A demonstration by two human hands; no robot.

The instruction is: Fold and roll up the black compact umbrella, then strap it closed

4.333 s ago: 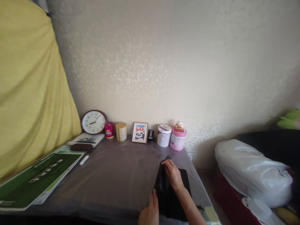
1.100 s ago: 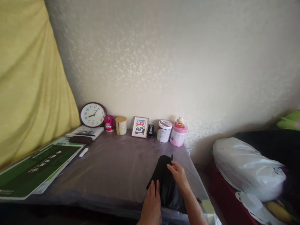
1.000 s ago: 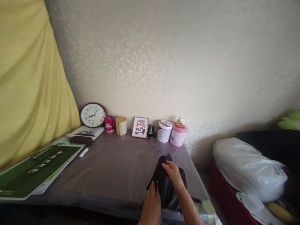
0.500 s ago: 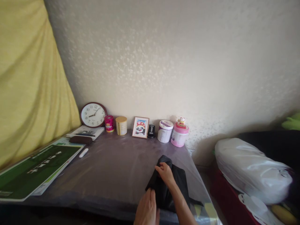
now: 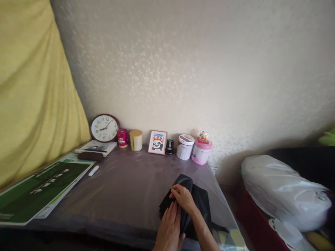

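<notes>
A black folded piece of thin fabric lies near the table's front right, with a narrow strap-like end trailing to the right. I cannot make out what kind of article it is. My left hand lies on its left part, palm down with the fingers stretched out. Just above, my right hand is closed with curled fingers on the fabric, its thumb side close to the left fingertips. Both hands cover the middle of the fabric.
A clear-covered table carries a clock, a pink can, a yellow-lidded tin, a panda picture frame and two tubs along the wall. Green board lies left. A white plastic bag sits right.
My left hand has slid forward and right onto the fabric, its fingers now flat. My right hand has shifted slightly down and left. The fabric's left edge has spread a little.
</notes>
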